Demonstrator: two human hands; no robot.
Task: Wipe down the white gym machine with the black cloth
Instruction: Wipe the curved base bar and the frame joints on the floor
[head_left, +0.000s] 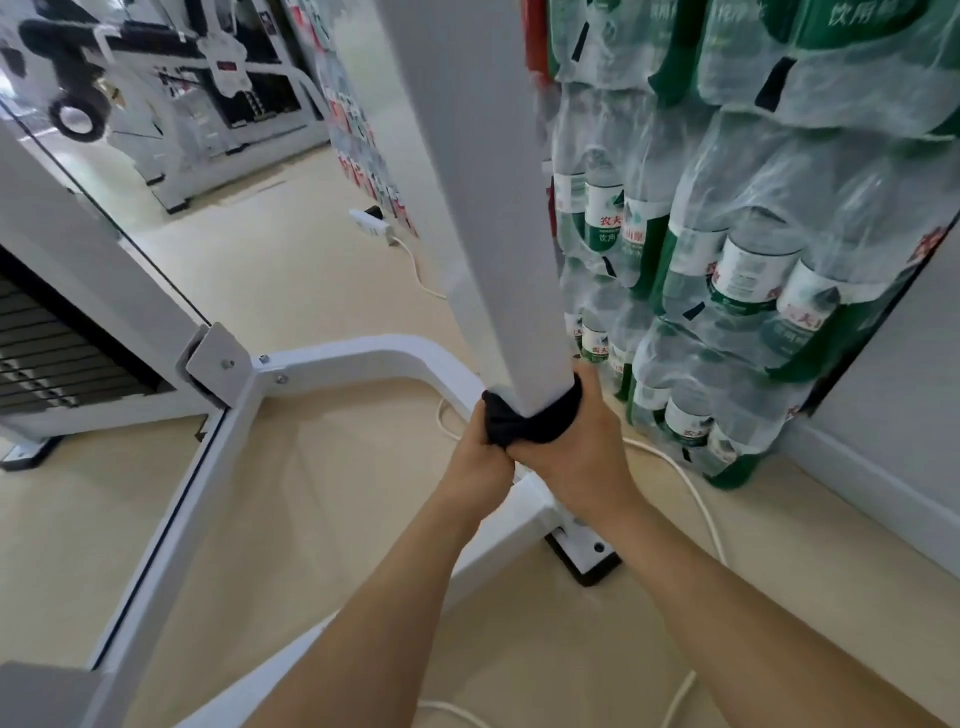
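A white upright post (483, 208) of the gym machine rises through the middle of the view. The black cloth (530, 421) is wrapped around the post low down, near where it meets the base. My left hand (480, 462) grips the cloth's gathered ends on the left side. My right hand (582, 457) curls around the post and cloth from the right. Both forearms reach in from the bottom edge. White base rails (343, 364) run across the floor to the left of the post.
Stacked shrink-wrapped packs of water bottles (753, 249) stand close on the right of the post. A white cable (696, 493) trails over the beige floor, and a power strip (371, 221) lies further back. The weight stack (47, 353) sits at left. The foot plate (587, 551) is below my hands.
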